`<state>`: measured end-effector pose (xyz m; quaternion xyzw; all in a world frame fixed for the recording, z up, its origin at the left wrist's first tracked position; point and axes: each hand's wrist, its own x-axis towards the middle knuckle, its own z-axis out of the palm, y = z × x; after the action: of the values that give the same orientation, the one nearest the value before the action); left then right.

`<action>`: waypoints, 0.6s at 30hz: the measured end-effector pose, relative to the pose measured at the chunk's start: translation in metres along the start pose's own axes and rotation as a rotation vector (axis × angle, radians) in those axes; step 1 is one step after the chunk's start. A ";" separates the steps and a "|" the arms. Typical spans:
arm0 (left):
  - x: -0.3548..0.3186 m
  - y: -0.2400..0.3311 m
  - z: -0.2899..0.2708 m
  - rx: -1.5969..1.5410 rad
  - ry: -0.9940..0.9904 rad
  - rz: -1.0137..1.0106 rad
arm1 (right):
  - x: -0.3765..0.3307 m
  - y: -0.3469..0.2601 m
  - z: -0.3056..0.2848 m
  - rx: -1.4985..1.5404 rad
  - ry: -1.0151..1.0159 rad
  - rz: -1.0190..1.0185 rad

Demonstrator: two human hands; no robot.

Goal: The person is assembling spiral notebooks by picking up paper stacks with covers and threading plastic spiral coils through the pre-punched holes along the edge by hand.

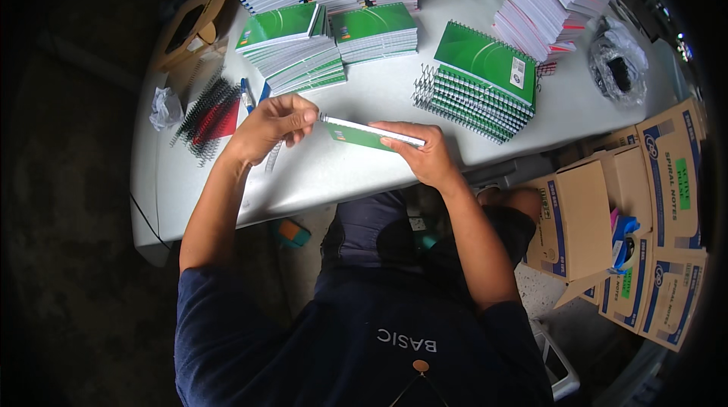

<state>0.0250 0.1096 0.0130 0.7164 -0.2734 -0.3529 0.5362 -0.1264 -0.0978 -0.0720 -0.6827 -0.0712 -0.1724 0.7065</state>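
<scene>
a white table point(364, 100) fills the space in front of the seated person, loaded with stacks of green spiral notebooks point(479, 81) and taller piles at the back. cardboard boxes point(667, 179) sit to the right. a bundle of black and red wire coils point(208, 115) lies at the left. just above the table's near edge, the right hand point(425, 155) grips a green notebook point(368, 134) edge-up, while the left hand point(271, 125) pinches its left end.
</scene>
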 end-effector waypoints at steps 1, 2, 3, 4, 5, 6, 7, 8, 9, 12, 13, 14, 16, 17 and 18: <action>0.002 -0.001 0.003 0.129 0.034 0.205 | 0.000 -0.002 0.001 0.005 0.005 0.029; -0.001 0.004 -0.005 0.314 -0.038 0.263 | 0.001 -0.005 0.003 0.011 0.009 0.057; -0.003 0.005 -0.002 0.447 0.008 0.330 | 0.001 -0.008 0.004 0.017 0.013 0.085; -0.007 0.011 0.007 0.580 0.055 0.397 | 0.002 -0.010 0.004 0.016 0.001 0.111; -0.007 0.015 0.007 0.667 0.000 0.344 | 0.004 -0.012 0.004 0.014 -0.011 0.136; -0.008 0.019 0.006 0.756 -0.061 0.295 | 0.004 -0.012 0.004 0.013 -0.023 0.162; -0.009 0.028 0.012 0.914 -0.039 0.258 | 0.003 -0.011 0.003 -0.018 -0.027 0.179; -0.011 0.040 0.023 1.073 -0.017 0.220 | 0.001 -0.007 0.000 -0.049 -0.029 0.196; -0.011 0.046 0.029 1.230 0.005 0.181 | -0.001 -0.006 -0.002 -0.080 -0.031 0.213; -0.009 0.014 0.035 1.407 0.486 0.626 | -0.005 -0.014 0.008 -0.250 0.022 0.003; -0.011 -0.002 0.040 1.427 0.699 0.782 | -0.008 -0.015 0.013 -0.260 0.046 -0.030; -0.015 -0.035 0.047 1.480 0.539 0.637 | -0.012 -0.015 0.019 -0.271 0.071 -0.062; -0.047 -0.096 0.068 1.431 0.282 0.715 | -0.022 -0.013 0.022 -0.290 0.110 -0.088; -0.054 -0.090 0.075 1.577 0.164 0.751 | -0.028 -0.010 0.025 -0.268 0.134 -0.086; -0.045 -0.082 0.068 1.565 0.392 0.897 | -0.028 -0.009 0.022 -0.332 0.113 -0.132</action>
<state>-0.0549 0.1274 -0.0680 0.7486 -0.5904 0.3009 0.0225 -0.1523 -0.0720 -0.0719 -0.7731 -0.0465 -0.2659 0.5739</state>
